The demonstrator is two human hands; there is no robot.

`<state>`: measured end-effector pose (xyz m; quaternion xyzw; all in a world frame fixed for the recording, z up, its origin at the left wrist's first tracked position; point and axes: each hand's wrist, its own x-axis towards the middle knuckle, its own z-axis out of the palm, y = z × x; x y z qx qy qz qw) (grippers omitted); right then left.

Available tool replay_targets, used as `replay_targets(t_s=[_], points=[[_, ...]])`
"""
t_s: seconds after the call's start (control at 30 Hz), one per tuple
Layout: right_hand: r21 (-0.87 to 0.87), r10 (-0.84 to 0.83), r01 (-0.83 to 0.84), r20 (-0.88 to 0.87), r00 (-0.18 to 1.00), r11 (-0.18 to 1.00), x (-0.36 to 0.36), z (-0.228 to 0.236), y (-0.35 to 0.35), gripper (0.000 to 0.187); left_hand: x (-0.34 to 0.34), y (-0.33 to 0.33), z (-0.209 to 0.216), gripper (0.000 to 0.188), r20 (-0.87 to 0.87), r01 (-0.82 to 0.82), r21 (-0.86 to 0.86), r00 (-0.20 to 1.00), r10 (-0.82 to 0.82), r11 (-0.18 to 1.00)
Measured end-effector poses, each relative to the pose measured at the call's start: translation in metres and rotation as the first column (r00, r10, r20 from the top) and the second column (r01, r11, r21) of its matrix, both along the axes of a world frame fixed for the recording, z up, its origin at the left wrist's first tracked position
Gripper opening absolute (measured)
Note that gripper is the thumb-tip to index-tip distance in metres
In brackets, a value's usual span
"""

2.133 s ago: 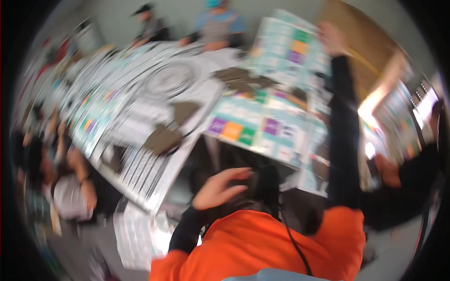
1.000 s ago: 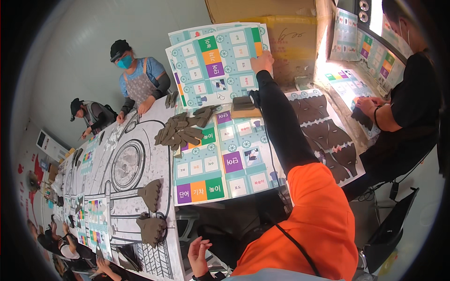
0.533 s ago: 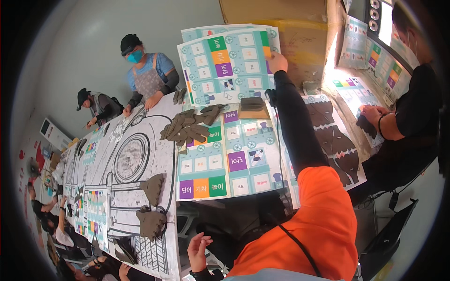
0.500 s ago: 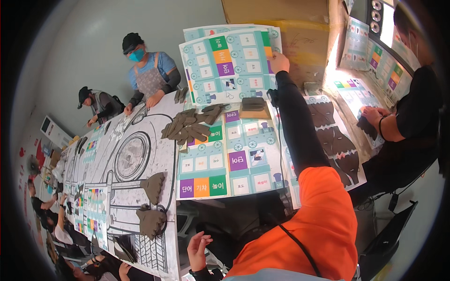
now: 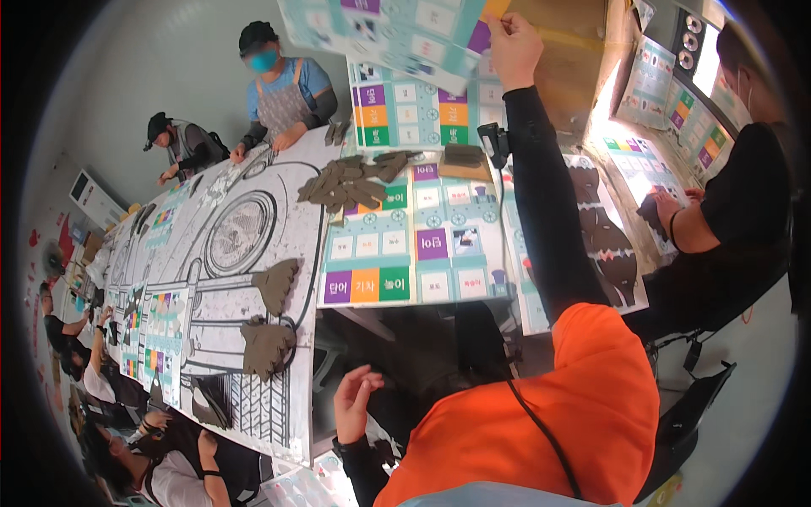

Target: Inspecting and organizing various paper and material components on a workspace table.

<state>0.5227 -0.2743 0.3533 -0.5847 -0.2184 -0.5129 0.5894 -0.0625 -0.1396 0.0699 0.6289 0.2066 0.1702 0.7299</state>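
Stretched far out over the table, my right hand (image 5: 517,52) pinches the edge of a pastel board-like sheet (image 5: 397,38) with coloured blocks and train drawings. The sheet is tilted and partly out of view at the top. Behind and below it stands another such sheet (image 5: 405,114). My left hand (image 5: 353,404) hangs by the table's near edge, fingers loosely bent and apart, holding nothing. A heap of dark grey-brown finger-shaped pieces (image 5: 345,182) lies on printed sheets (image 5: 365,245) covering the table. More such pieces (image 5: 463,155) are stacked on a small brown block.
Two notched grey-brown pieces (image 5: 276,287) lie on a long table (image 5: 207,279) printed with a car drawing. Several people work along its far and left sides. At right, a seated person (image 5: 726,194) handles a dark piece; dark cut pieces (image 5: 604,237) lie on a board nearby.
My right hand has lifted the sheet upward and tilted it, uncovering another sheet behind. My left hand has risen slightly, still empty. The whole view has shifted a little.
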Motion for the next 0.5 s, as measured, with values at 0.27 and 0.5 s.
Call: replay_targets(t_s=[0.27, 0.5], points=[[0.41, 0.884, -0.784, -0.259, 0.389, 0.466, -0.265, -0.126, 0.0, 0.026, 0.014, 0.002, 0.004, 0.039, 0.089, 0.083, -0.02, 0.993, -0.081, 0.996], [0.737, 0.911, -0.616, -0.406, -0.073, 0.279, -0.363, -0.281, -0.022, 0.031, 0.02, 0.019, -0.004, 0.062, 0.29, 0.033, -0.198, 0.957, 0.027, 0.98]])
